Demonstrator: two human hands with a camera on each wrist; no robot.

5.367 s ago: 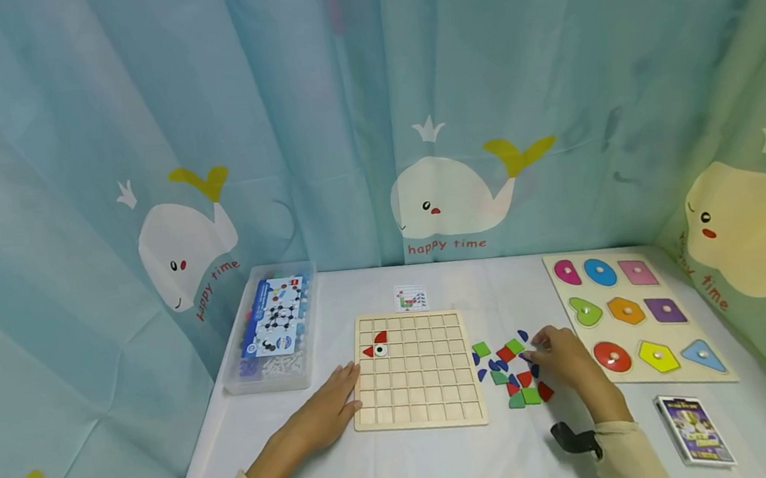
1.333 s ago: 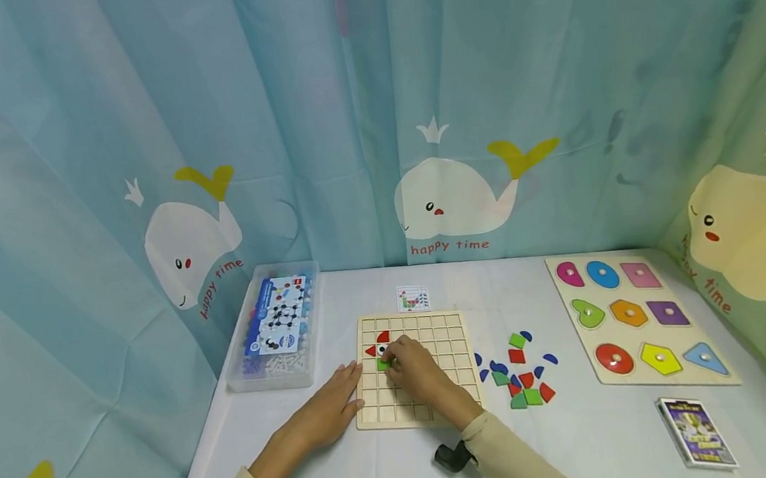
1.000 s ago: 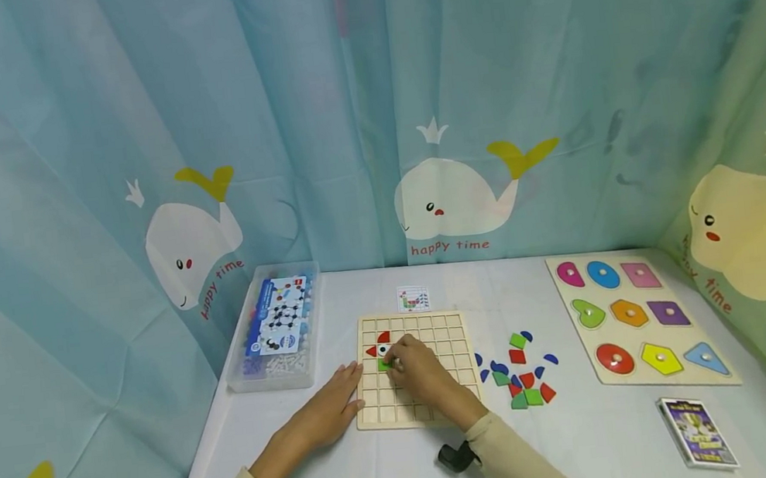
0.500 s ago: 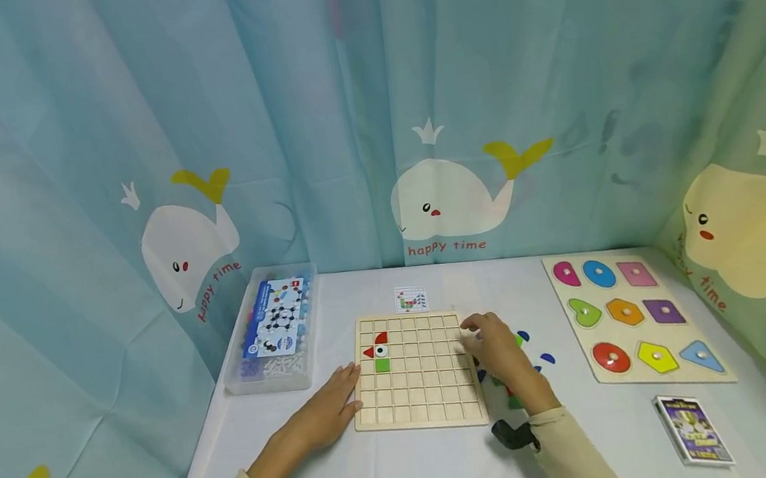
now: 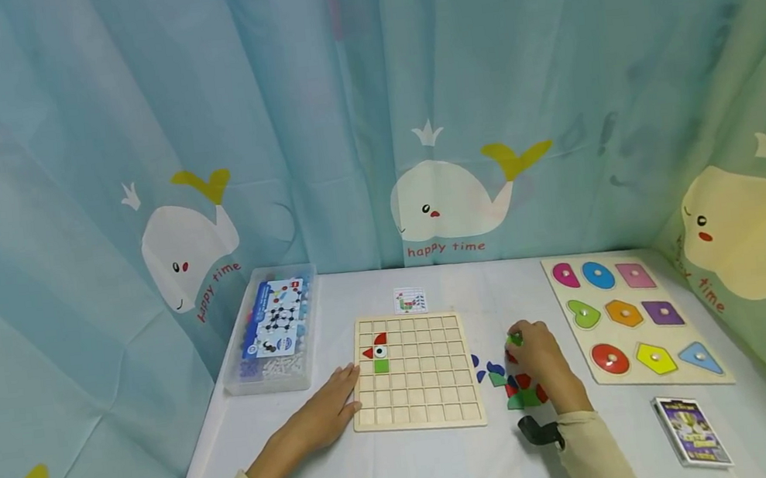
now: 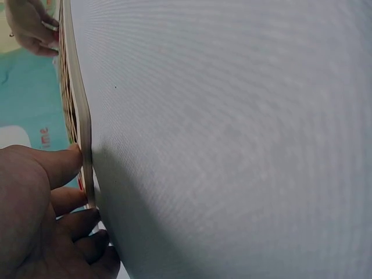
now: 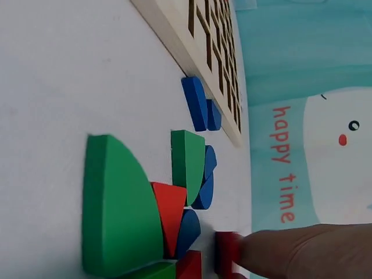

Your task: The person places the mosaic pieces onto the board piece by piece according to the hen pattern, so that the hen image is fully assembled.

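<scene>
A wooden grid board [image 5: 428, 398] lies flat on the white table in the head view. In its upper left cells sit a red quarter-round [image 5: 381, 339], a red triangle [image 5: 368, 353], a white eye piece [image 5: 380, 352] and a green square [image 5: 381, 366]. My left hand [image 5: 324, 413] rests at the board's left edge, fingers extended; the thumb [image 6: 64, 165] touches the rim in the left wrist view. To the right of the board, my right hand [image 5: 541, 355] pinches a green square block [image 5: 515, 339] at the far end of the loose pieces. A blurred red block [image 7: 225, 254] shows beside a finger.
Several blue, green and red pieces [image 5: 497, 379] lie between the board and my right hand. A small pattern card [image 5: 410, 300] is behind the board. A clear plastic box [image 5: 271, 330] stands left, a shape puzzle [image 5: 637, 319] right, and a card pack [image 5: 692, 431] nearer me.
A green square was set on the board beneath the eye piece and released. My right hand then moved right, off the board, to the loose pieces. My left hand has stayed put.
</scene>
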